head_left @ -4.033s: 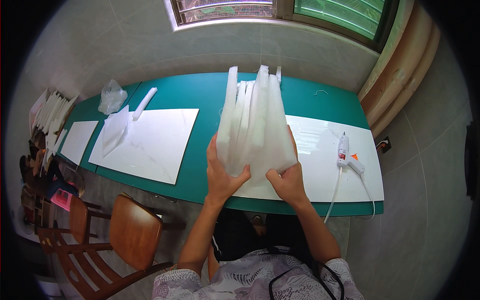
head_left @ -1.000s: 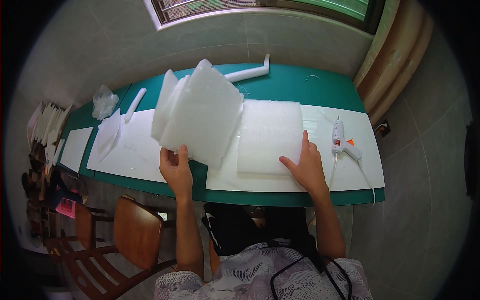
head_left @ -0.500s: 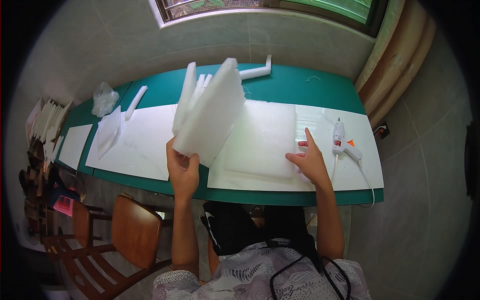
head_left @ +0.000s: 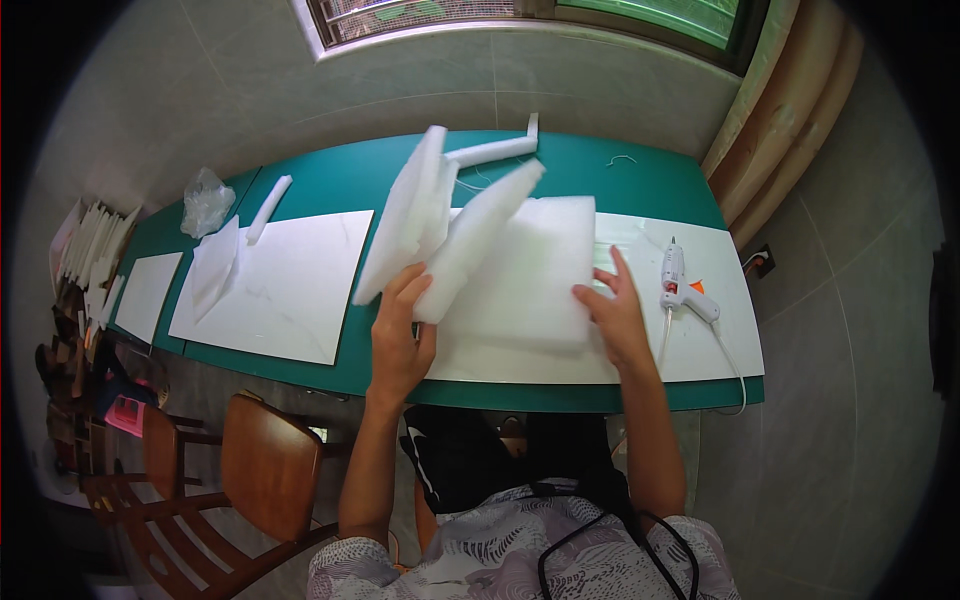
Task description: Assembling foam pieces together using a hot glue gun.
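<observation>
I observe several white foam sheets (head_left: 475,235) raised at a tilt above the table, their lower ends in the left hand (head_left: 402,335), whose fingers and thumb are closed about them. A square foam sheet (head_left: 535,265) lies over the right white panel (head_left: 725,345), partly covered by the raised ones. The right hand (head_left: 618,315) stands at its right edge, fingers spread wide; I cannot tell whether the thumb makes contact. To the right, I record a white glue gun (head_left: 681,285) on the same panel. Behind the sheets, an angled foam strip (head_left: 497,151) rests on the green table (head_left: 630,190). To the left, I note the left white panel (head_left: 310,275), a foam stick (head_left: 270,208) and a clear plastic bag (head_left: 207,203). A wooden chair (head_left: 270,465) stands in front of the table.
</observation>
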The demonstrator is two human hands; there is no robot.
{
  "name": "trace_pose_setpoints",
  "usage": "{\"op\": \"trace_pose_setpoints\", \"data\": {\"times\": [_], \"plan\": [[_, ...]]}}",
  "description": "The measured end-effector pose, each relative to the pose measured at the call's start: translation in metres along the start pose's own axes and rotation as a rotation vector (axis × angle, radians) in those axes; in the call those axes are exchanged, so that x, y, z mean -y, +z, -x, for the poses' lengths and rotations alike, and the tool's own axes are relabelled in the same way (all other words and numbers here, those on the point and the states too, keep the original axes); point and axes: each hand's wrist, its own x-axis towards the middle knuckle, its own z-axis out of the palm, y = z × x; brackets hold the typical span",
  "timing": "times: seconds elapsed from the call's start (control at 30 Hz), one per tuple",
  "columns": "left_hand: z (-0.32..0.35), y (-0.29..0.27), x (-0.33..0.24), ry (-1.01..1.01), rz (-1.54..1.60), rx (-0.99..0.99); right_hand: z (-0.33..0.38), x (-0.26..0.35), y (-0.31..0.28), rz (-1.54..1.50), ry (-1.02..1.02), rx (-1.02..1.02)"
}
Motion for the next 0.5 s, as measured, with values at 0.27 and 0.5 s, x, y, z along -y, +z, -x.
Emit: {"op": "trace_pose_setpoints", "data": {"times": [0.27,0.5], "plan": [[0.017,-0.023,0.012,0.07,-0.066,0.033,0.022,0.067,-0.072,0.252,-0.405,-0.338],[0.041,-0.02,0.005,0.07,0.019,0.169,0.019,0.087,-0.057,0.276,-0.64,-0.11]]}}
